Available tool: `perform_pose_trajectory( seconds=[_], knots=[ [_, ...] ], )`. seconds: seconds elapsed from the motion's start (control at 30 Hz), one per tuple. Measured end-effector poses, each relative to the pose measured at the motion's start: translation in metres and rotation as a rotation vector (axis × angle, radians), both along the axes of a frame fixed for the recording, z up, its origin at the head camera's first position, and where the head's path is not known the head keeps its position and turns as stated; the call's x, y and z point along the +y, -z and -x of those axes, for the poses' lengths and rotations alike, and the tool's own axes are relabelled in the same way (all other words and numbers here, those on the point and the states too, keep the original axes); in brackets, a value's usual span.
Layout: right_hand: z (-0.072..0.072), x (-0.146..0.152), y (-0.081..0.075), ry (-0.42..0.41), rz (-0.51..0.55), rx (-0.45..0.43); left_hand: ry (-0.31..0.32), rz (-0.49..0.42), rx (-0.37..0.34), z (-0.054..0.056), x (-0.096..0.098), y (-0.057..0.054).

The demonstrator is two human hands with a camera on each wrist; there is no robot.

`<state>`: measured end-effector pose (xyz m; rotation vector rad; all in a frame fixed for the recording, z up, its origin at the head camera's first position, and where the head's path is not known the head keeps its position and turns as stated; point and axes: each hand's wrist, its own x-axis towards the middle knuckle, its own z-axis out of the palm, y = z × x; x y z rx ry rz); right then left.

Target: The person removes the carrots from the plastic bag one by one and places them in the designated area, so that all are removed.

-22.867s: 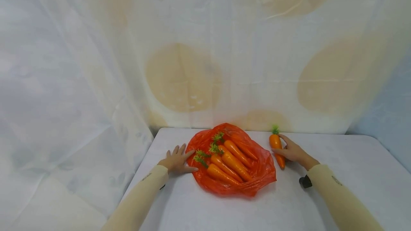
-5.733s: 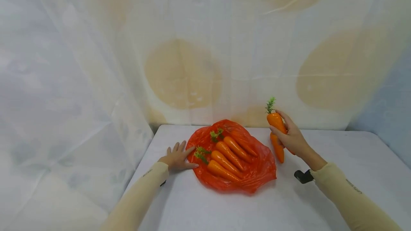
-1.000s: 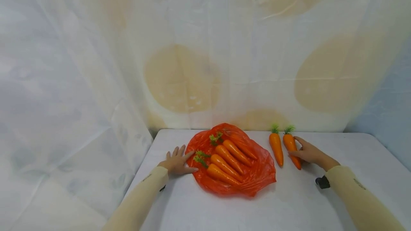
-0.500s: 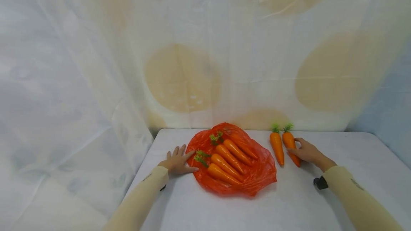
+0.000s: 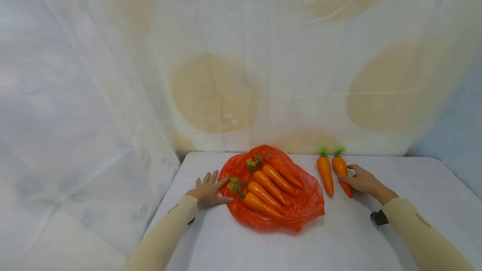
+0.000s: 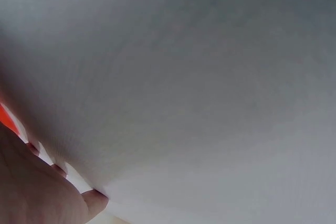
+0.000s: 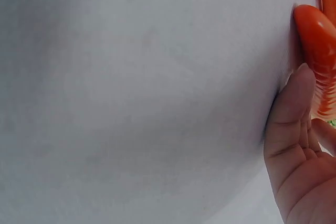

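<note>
A spread red plastic bag (image 5: 310, 204) lies on the white table with several orange carrots (image 5: 269, 185) on it, some with green tops. My left hand (image 5: 207, 191) rests on the table at the bag's left edge, fingers spread, with fingertips touching the plastic. To the right of the bag two carrots lie side by side, tips towards me. My right hand (image 5: 365, 181) holds the right-hand carrot (image 5: 340, 166), its thumb across the middle and its fingers on the right side. The other carrot (image 5: 324, 175) lies just left of it, apart. The left wrist view shows mostly tabletop.
The white table (image 5: 256, 250) ends at the back against a pale hanging sheet (image 5: 301, 74) with tan round patches. More sheeting hangs at the left (image 5: 75, 137). A small black device (image 5: 378, 218) sits at my right wrist.
Since the earliest frame, one carrot has gone from the bag to the table, beside the first loose one. About six seconds ago my right hand held it raised. Over the last second little has changed.
</note>
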<state>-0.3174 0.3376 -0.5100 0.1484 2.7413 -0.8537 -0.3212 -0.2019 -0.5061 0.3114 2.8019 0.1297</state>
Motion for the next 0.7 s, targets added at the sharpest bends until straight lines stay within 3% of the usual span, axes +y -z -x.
perform_pose_trajectory(
  seconds=[0.17,0.27,0.37,0.53,0.7],
  knots=[
    [-0.002,0.005,0.001,-0.003,0.008,-0.011,0.003,0.001,-0.001,0.000,-0.001,0.002],
    [-0.004,0.009,0.000,0.008,-0.011,0.034,0.011,-0.004,0.002,0.000,0.000,0.005],
    [-0.008,0.013,0.000,0.028,-0.057,0.136,0.011,-0.004,0.007,0.001,0.000,0.007],
    [-0.012,0.022,-0.001,0.064,-0.223,0.341,0.011,0.000,0.015,0.004,-0.001,0.008],
    [-0.014,0.033,-0.006,0.059,-0.337,0.416,0.005,0.002,0.008,0.004,-0.001,0.006]
  ],
)
